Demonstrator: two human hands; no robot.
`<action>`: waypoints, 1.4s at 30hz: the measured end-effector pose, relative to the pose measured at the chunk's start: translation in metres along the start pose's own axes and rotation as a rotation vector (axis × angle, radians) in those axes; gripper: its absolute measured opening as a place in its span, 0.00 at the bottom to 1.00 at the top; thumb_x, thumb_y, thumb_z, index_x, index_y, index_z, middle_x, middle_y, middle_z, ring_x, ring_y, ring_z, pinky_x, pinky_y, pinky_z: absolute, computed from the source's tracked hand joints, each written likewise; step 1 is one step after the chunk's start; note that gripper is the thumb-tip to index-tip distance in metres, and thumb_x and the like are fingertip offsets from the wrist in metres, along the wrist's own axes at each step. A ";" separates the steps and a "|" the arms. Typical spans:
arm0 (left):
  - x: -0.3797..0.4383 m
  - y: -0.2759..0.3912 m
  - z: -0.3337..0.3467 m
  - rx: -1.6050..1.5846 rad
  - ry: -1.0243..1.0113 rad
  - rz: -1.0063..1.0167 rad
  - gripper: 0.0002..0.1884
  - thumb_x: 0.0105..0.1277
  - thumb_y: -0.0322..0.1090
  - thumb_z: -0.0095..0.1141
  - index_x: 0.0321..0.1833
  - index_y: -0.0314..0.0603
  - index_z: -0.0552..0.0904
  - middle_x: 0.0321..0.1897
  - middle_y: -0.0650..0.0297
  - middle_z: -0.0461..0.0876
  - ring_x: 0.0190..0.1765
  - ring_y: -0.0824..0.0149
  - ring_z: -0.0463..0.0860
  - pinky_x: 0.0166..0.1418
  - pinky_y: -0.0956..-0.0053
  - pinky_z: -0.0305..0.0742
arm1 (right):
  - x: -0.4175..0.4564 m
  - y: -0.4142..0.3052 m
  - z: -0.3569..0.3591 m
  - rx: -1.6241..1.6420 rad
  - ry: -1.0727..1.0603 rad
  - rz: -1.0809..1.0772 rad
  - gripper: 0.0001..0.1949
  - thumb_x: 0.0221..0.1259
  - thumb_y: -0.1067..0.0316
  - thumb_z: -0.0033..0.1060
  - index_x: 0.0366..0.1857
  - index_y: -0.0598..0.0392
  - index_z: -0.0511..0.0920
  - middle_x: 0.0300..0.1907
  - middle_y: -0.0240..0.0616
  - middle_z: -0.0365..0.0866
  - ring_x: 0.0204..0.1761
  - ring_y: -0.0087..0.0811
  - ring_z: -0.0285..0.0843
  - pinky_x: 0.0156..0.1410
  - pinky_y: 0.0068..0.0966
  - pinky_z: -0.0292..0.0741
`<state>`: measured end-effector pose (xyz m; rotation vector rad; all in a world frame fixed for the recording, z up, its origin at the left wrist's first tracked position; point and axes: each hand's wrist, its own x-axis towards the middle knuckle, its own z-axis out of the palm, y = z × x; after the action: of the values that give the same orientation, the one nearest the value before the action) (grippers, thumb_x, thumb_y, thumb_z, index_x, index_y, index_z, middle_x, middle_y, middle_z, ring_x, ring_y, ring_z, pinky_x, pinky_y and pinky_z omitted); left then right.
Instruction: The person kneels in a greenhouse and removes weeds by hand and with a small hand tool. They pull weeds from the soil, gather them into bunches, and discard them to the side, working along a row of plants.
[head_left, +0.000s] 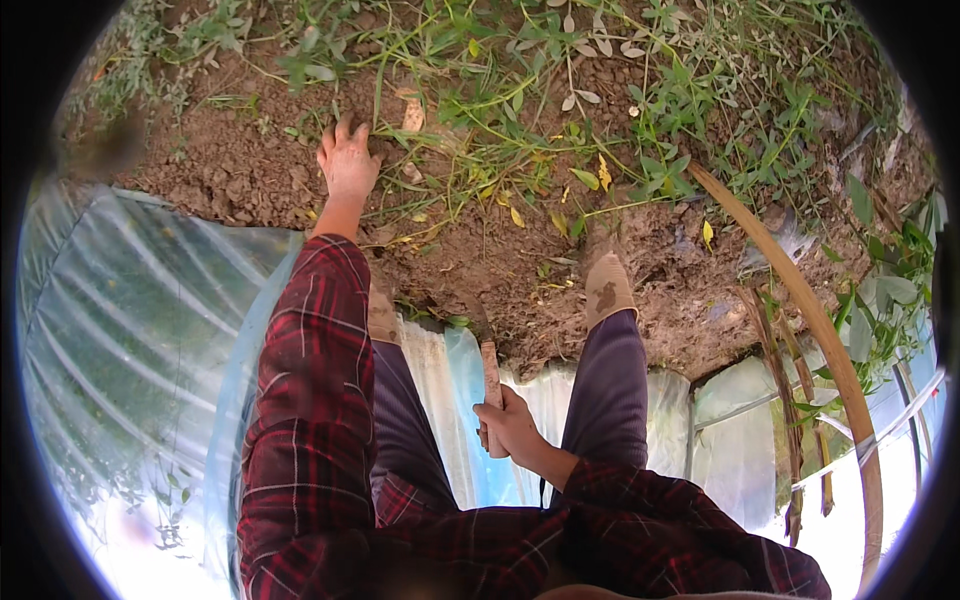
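My right hand (514, 427) is closed around the wooden handle (492, 375) of a hand tool. The tool's dark, curved blade (478, 315) lies over the brown soil between my feet and blends into it, so its full shape is unclear. At the upper left, my left hand (348, 159) reaches over crumbly soil (255, 165), back of the hand up and fingers spread. Nothing shows in its fingers. Just to its right grow green weeds (480, 112), with a few yellow leaves (604, 172) among them.
Clear plastic sheeting (142, 300) hangs at the left, and more sheeting (731, 442) stands behind me. A curved wooden or bamboo pole (817, 315) arches down the right side, beside dry stalks (780, 390). My boots (610, 289) rest on the soil. Thick weeds (750, 97) cover the upper right.
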<state>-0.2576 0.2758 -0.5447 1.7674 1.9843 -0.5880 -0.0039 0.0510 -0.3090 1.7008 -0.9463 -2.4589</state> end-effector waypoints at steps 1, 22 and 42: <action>0.004 -0.003 0.009 0.012 -0.028 0.021 0.16 0.59 0.36 0.58 0.51 0.45 0.76 0.59 0.57 0.69 0.63 0.53 0.65 0.68 0.56 0.58 | -0.003 -0.001 0.001 -0.017 0.000 -0.004 0.10 0.59 0.70 0.55 0.38 0.55 0.65 0.22 0.34 0.69 0.19 0.27 0.70 0.22 0.27 0.70; 0.087 0.105 -0.041 0.098 -0.217 0.044 0.20 0.70 0.30 0.32 0.61 0.26 0.64 0.56 0.42 0.73 0.38 0.59 0.83 0.34 0.70 0.81 | -0.028 -0.016 0.015 -0.044 0.025 0.064 0.11 0.59 0.69 0.55 0.40 0.56 0.64 0.23 0.34 0.69 0.19 0.27 0.70 0.23 0.27 0.69; -0.047 0.263 -0.051 -0.200 -0.401 0.837 0.11 0.55 0.25 0.51 0.43 0.38 0.75 0.26 0.57 0.75 0.27 0.67 0.77 0.21 0.78 0.79 | -0.038 -0.025 0.014 -0.035 -0.032 -0.004 0.11 0.59 0.68 0.55 0.40 0.56 0.65 0.23 0.34 0.70 0.19 0.26 0.70 0.24 0.25 0.69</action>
<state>0.0070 0.2935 -0.4855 1.9399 0.8783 -0.3871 0.0081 0.0910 -0.2852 1.6596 -0.8988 -2.4966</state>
